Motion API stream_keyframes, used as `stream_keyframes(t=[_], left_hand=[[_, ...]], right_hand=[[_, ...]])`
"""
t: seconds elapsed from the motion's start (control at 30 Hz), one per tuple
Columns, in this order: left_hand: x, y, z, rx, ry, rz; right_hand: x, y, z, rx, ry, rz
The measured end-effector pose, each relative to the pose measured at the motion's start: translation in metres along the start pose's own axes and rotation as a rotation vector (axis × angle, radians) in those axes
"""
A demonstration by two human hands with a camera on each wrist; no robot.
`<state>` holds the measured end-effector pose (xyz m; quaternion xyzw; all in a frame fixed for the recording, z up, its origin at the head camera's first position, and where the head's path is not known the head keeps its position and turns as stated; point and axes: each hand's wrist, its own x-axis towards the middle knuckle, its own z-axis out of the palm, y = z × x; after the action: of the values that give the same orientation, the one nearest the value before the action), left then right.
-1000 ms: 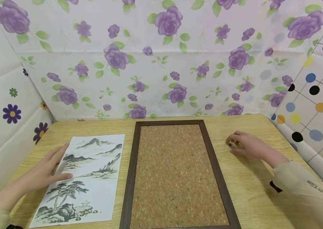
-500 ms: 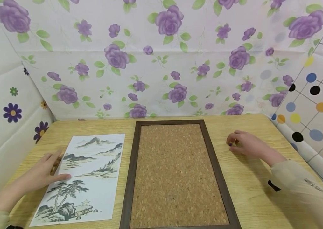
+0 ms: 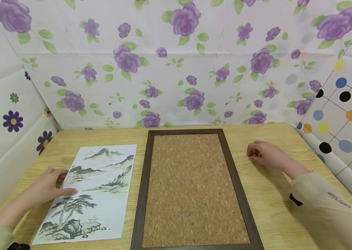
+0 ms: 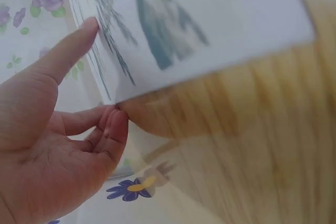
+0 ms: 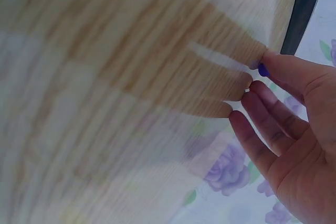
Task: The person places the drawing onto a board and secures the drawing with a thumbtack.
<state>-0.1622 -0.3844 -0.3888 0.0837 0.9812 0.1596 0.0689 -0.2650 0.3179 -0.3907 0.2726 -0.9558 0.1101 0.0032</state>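
My left hand (image 3: 43,187) is at the left edge of a sheet of paper with an ink landscape print (image 3: 107,208). Its thumb lies on top of the sheet, and the other fingers curl in at the edge. In the left wrist view, the fingertips meet the tabletop right by the border of the print (image 4: 226,35). On the right, my right hand (image 3: 264,154) is low over the table with bent fingers. The right wrist view shows a small blue round piece (image 5: 263,70) at the thumb tip, by the index fingertip; its full shape is hidden.
A cork board (image 3: 194,191) in a dark brown frame lies flat between the hands on the wooden table (image 3: 272,208). Cloth with purple flowers (image 3: 169,76) hangs behind, and patterned cloth walls close both sides. A black strap piece (image 3: 295,199) shows below the right sleeve.
The left fingers have drawn back from lying stretched along the sheet to curling at its edge; the thumb stays on top. The right fingers have closed together slightly, near the same spot.
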Motion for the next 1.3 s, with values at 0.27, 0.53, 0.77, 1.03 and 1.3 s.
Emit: stream_keyframes(t=[0.27,0.53,0.77,1.03,1.3], left_hand=[[0.005,0.005,-0.004,-0.023,-0.012,-0.037],[0.003,0.008,-0.005,-0.03,-0.041,-0.086],[0.004,0.013,-0.007,0.004,-0.039,-0.105],[0.004,0.015,-0.01,-0.038,-0.085,-0.147],[-0.004,0.006,-0.008,-0.119,-0.107,-0.133]], right_hand=[[0.003,0.001,-0.001,0.015,0.012,-0.001],[0.003,0.005,0.0,0.031,0.029,-0.041],[0.0,0.009,0.001,0.039,0.037,-0.041],[-0.004,0.01,0.002,0.046,0.043,-0.028],[-0.005,0.011,0.004,0.046,0.049,-0.025]])
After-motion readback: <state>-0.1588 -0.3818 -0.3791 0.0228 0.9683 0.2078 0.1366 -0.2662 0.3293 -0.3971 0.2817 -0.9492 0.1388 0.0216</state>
